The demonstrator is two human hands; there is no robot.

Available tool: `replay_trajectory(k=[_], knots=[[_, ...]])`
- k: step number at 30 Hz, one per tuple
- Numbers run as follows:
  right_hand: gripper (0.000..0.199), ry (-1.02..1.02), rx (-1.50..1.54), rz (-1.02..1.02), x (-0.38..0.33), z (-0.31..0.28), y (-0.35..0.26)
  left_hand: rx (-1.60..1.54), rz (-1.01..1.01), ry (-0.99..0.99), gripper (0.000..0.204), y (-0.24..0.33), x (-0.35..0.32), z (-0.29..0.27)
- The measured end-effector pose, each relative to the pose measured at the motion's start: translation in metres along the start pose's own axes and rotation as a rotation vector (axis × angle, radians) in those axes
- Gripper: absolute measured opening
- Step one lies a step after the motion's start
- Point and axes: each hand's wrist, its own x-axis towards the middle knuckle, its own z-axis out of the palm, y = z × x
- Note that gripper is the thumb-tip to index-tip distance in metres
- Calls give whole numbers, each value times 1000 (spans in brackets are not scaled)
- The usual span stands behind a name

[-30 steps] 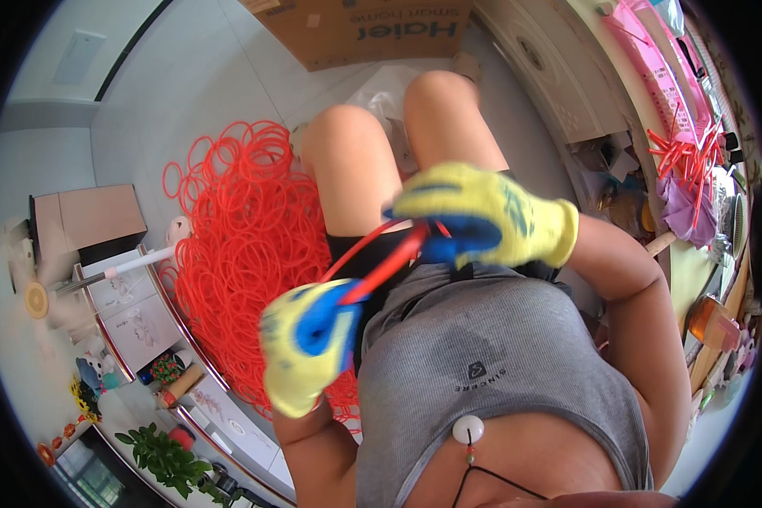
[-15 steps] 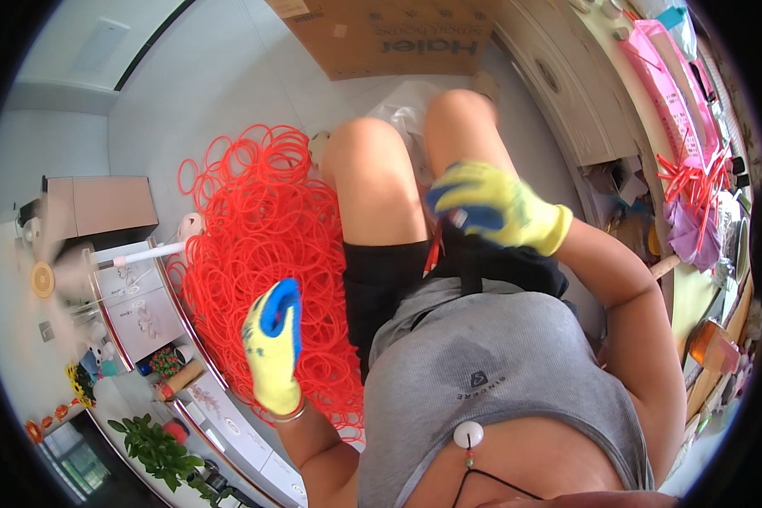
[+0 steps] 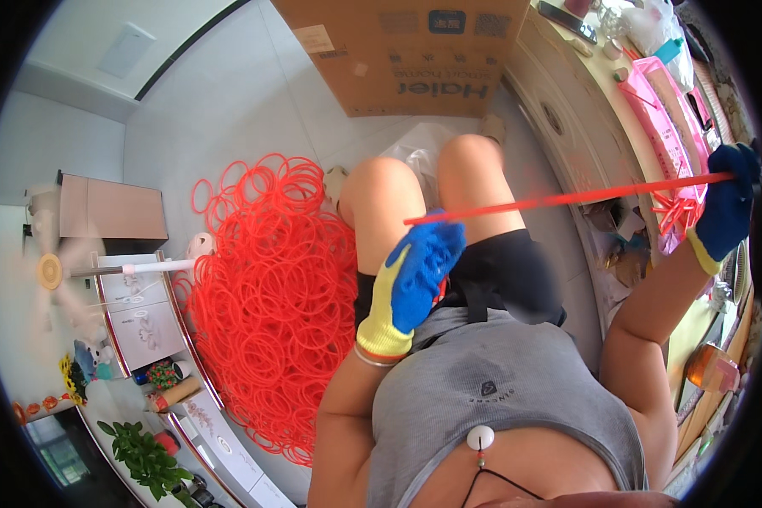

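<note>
The left hand (image 3: 415, 275) is before the lap with curled fingers, just by the near end of a red strip (image 3: 559, 201); whether its grip is closed on that end, I cannot tell. The strip goes almost straight across to the right hand (image 3: 726, 203), whose grip is clenched on the other end. Half a second ago the left hand was above the heap of red rings (image 3: 271, 322) and the right one over the lap; now the right has swung outward above the counter (image 3: 701, 296), so the work seems to be at drawing out one strip. A small red piece (image 3: 440, 292) is mostly hidden behind the left hand. Farther, the right fingertips fade into the dark rim, and the cardboard box (image 3: 415, 59) is cut off at the top.
</note>
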Motion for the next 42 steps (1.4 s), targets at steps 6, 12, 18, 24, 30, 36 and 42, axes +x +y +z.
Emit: replay_trajectory(k=[6,12,18,24,30,36,42], knots=[[20,189,96,-242,-27,-97,47,-282,259,-53,47,16,25,-10],[38,511,162,-211,-55,-202,122,-273,515,-103,45,48,18,-28],[35,581,316,-152,-56,-230,163,-216,635,-128,37,70,11,-30],[26,346,368,-159,-17,-160,190,-392,603,-136,26,82,5,-34],[21,141,345,-54,-9,-119,201,-597,459,-186,28,91,5,-39],[30,-116,-315,205,-32,-36,200,47,474,-544,40,114,-29,-13],[25,-806,-1209,445,-36,8,233,1062,170,-378,13,125,-71,31]])
